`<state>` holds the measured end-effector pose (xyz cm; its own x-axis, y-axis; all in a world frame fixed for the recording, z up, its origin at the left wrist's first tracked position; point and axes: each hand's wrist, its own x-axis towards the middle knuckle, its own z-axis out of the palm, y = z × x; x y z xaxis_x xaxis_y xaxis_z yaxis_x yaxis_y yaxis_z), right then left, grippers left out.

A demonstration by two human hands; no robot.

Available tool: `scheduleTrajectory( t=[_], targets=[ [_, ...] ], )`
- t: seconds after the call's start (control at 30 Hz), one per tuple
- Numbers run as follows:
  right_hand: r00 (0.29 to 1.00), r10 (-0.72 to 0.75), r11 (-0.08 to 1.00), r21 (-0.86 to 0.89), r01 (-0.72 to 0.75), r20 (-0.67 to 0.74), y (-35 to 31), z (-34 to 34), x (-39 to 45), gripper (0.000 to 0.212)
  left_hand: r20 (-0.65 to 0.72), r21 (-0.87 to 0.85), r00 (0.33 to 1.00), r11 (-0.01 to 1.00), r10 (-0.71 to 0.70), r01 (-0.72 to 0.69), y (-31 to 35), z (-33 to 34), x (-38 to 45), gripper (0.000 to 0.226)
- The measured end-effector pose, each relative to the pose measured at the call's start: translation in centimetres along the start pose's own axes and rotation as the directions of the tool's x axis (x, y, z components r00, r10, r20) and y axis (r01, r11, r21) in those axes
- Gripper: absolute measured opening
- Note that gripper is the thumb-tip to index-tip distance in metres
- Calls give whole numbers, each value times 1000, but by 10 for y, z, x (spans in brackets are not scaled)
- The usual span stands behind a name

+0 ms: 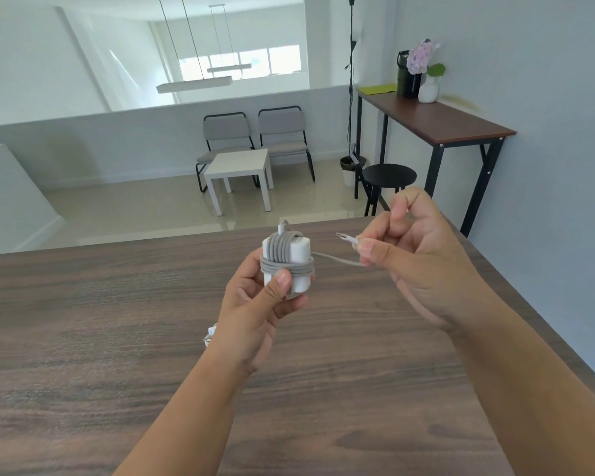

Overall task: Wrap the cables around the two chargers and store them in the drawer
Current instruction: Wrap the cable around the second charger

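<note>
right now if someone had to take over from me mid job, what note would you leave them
Left hand: grips the white charger above the wooden table, thumb on its front.
Right hand: pinches the free end of the grey cable, plug sticking out.
Done: most of the cable is wound around the charger in both directions.
Left: wind in or tuck the short tail. A white object peeks out behind the left wrist, possibly the second charger; its state is hidden. No drawer is in view.

The desk (117,321) lies bare wood to left, right and front of both hands, open for passing. Only a small white thing (209,336) sits on it, half hidden just beside the left wrist.
</note>
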<state>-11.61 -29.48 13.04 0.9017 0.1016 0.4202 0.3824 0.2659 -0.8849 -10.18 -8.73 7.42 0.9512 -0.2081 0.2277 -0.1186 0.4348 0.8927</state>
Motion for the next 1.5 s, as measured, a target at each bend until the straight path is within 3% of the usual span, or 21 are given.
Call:
scheduleTrajectory(
  t=[0.13,0.23,0.3,0.43,0.63,0.77,0.97,1.1,1.27,1.37,1.5],
  targets=[
    [998,55,998,20,-55,17,7,6,-8,31,-141,-60,988,997,-58,50,-1,8,3,45],
    [996,77,996,-51,-75,38,8,10,-14,32,-239,147,970,987,-35,72,-4,12,4,39],
    [995,75,991,-118,-67,63,8,13,-16,36,-292,361,955,931,55,56,-6,14,2,43],
    [995,74,971,-231,-57,64,9,14,-14,40,-207,657,959,754,195,-12,-10,19,-5,50],
    [998,53,917,-396,-38,27,12,9,-8,41,-98,781,971,621,219,-62,-3,16,-7,49],
    [997,65,915,-400,-44,40,18,12,-6,43,43,839,972,520,232,-161,0,15,-6,52],
    [999,40,948,-313,-48,-30,25,12,-4,41,101,704,988,693,118,-155,2,8,-7,53],
    [994,46,981,-183,-65,-103,31,15,-3,37,110,643,992,756,68,-123,-1,3,-5,56],
    [988,76,996,-46,-82,-131,31,16,-4,30,7,560,998,827,56,-50,-4,1,-6,57],
    [988,73,995,-54,-80,-134,34,17,-5,25,-5,533,998,845,58,-47,-6,-1,-6,48],
    [990,35,973,-222,-65,-136,32,18,-9,26,-28,536,997,844,65,-40,-7,0,-6,41]
  ],
)
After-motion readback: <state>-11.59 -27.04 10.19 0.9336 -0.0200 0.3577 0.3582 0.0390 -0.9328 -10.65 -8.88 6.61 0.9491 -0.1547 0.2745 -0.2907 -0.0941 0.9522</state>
